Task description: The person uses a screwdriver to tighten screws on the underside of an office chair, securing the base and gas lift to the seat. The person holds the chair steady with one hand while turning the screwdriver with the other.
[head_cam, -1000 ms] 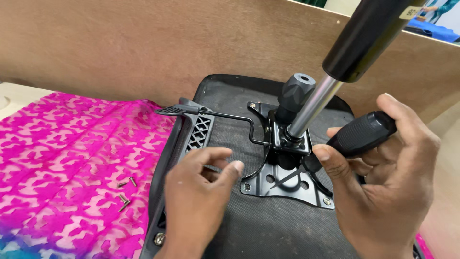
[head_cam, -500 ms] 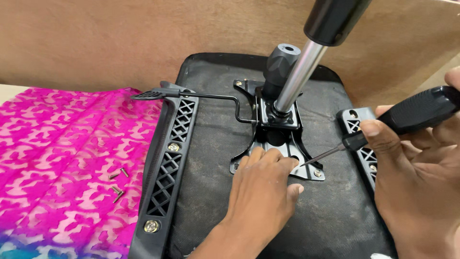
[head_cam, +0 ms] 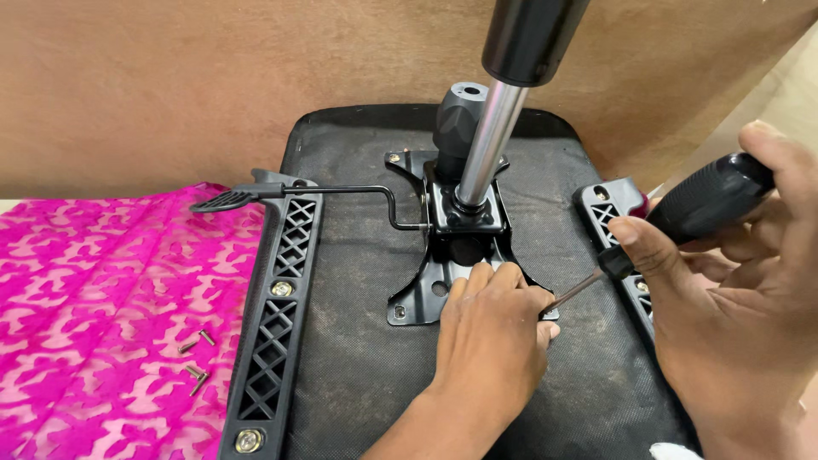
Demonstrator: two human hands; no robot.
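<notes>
Brown board wall behind, pink patterned cloth at left

One view only: your head camera, set above the work and tilted steeply down and forward. It sits close over the upturned chair seat, whose gas-lift column rises past the top edge. Your left hand enters from below, your right hand from the right. A brown board closes the background.

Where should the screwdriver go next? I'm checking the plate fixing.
Probably seat the screwdriver tip squarely at the plate corner: its shaft slants under the left hand, whose fingers hide the tip, while the right hand grips the handle.
</notes>
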